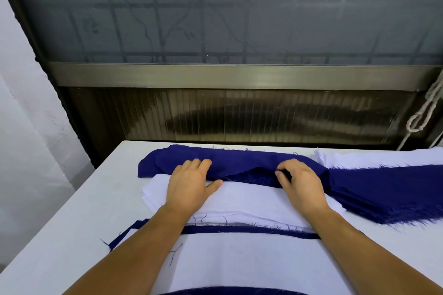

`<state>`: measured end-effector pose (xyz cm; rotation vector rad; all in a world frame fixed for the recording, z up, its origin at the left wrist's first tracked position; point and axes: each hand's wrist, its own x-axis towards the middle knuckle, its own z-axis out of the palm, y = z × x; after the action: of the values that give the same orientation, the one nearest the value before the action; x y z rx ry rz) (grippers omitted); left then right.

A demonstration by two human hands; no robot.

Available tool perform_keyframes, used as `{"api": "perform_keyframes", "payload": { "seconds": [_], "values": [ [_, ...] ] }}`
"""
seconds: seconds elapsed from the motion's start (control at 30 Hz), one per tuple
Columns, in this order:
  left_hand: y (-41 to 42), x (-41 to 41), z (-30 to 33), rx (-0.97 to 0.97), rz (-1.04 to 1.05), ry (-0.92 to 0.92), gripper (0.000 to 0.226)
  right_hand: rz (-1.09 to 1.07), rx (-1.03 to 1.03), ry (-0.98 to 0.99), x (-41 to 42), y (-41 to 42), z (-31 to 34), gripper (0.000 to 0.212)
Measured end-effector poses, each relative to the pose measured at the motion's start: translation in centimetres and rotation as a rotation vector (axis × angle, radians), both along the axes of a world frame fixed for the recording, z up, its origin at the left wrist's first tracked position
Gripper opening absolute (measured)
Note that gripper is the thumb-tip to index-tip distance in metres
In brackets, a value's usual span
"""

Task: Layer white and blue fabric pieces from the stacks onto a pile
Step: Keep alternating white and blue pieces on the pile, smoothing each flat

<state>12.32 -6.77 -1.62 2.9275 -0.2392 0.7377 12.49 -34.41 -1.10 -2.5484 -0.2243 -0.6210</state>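
**Both hands on the blue piece at the far edge of the pile**

Both hands are out over the pile (pixel 242 201), and the pile is our landmark here: a layered heap of white cloth with blue edges peeking out, lying in the middle of the white table (pixel 79 218).

Along the far side of the pile lies a blue fabric piece (pixel 230 163), rumpled and partly folded over itself, frayed threads showing along its edge. The left hand (pixel 189 184) sits at the pile's far left part, fingers curled over the near edge of that blue piece, thumb stretched out flat on the white layer beneath. It is grasping the blue cloth's edge, by the look of it. The right hand (pixel 299 182) is at the pile's far right part, fingertips bent down and pinching the same blue piece where its fold opens up dark.

To the right of the pile, the blue stack (pixel 388 194) fans out in many thin layers, its fringed edge toward the near side, touching the pile's right end. Beyond that, farther right and back from the pile, a white stack (pixel 374 158) shows its edges.

On the near side of the pile, a narrow blue strip (pixel 239 229) runs across between white layers, and a loose thread (pixel 175 252) lies on the white cloth.

Behind the pile, past the table's far edge, a window (pixel 215 12) with a metal frame; a knotted rope (pixel 422 115) hangs at the far right.
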Motion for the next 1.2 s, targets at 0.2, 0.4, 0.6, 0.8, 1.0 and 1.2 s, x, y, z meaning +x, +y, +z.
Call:
{"api": "perform_keyframes", "payload": {
  "seconds": [0.2,0.4,0.6,0.8,1.0,1.2],
  "values": [
    [-0.4,0.1,-0.1,0.012,-0.092,0.008,0.036,0.092,-0.066,-0.169,-0.8,0.5,0.4,0.005],
    [0.7,0.0,0.2,-0.037,0.041,0.027,0.030,-0.009,-0.028,-0.093,-0.8,-0.2,0.1,0.014],
    [3.6,-0.3,1.5,-0.151,0.242,-0.020,0.024,-0.040,-0.063,-0.041,-0.7,-0.7,0.2,0.013],
    [7.5,-2.5,4.8,-0.259,0.184,-0.088,0.024,-0.015,-0.032,0.034,-2.0,-0.6,3.6,0.011],
    [10.2,-9.6,8.5,-0.439,-0.031,0.051,0.029,0.157,0.004,0.186,-9.0,-3.5,8.8,0.013],
    [10.7,-15.0,9.2,-0.477,-0.174,0.523,0.035,0.408,0.087,0.695,-12.4,-7.1,8.7,0.009]
  ]
}}
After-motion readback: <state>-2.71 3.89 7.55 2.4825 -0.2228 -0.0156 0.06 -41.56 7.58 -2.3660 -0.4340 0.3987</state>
